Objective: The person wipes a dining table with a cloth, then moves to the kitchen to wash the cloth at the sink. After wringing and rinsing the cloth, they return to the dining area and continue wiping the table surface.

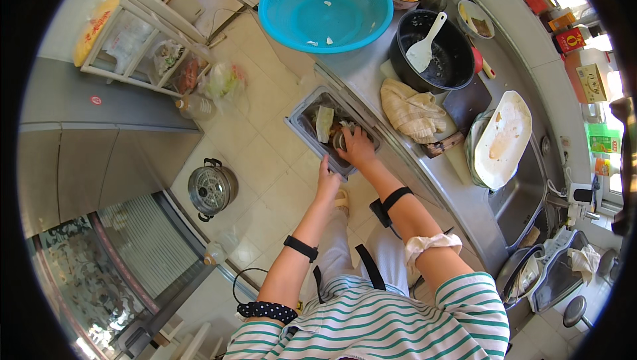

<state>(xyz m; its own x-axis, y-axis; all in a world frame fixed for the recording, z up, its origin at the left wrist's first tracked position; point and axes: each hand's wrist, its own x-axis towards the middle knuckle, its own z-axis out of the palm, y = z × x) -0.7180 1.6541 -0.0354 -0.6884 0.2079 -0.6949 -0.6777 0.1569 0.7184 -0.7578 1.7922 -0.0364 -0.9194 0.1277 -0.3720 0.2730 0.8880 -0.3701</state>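
Observation:
A grey plastic waste bin (303, 128) lined with a bag stands against the counter front, below its edge. My left hand (330, 181) grips the near rim, with the fingers along the bin's outer side. Inside the bin my right hand (358, 147) has its fingers curled over a round object (339, 141), mostly covered, so its kind is unclear. A pale green strip of rind or packaging (324, 123) lies beside it among dark scraps.
On the steel counter are a blue plastic colander (326, 11), a black pot (410, 74) with a white rice paddle (426, 44), a beige cloth (410, 111), a cleaver (465, 103) and a stained white platter (502, 136). A steamer pot (211, 188) sits on the floor at left.

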